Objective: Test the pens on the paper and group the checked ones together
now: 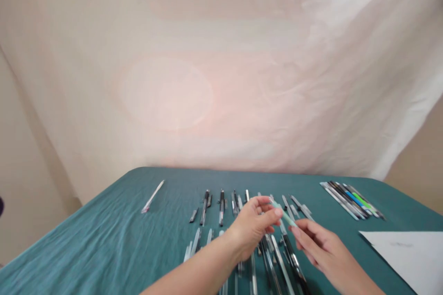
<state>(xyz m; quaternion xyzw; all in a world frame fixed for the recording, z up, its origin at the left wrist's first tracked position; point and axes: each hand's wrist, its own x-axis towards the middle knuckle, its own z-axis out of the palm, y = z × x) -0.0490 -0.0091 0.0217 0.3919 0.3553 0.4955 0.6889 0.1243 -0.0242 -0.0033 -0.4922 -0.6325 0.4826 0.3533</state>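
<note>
My left hand [252,227] and my right hand [320,245] meet above the teal tablecloth [114,244]. Between them they hold a pale green pen [284,214], tilted from upper left to lower right. The left fingertips pinch its upper end and the right fingers grip its lower end. Under and around the hands lie several pens and pen parts [221,207] in loose rows, some black, some clear.
A bundle of several pens [351,199], one blue and one bright green, lies at the far right. A white sheet of paper [411,251] covers the near right corner. A single white pen [152,196] lies apart at the left. A pale cloth [221,78] hangs behind.
</note>
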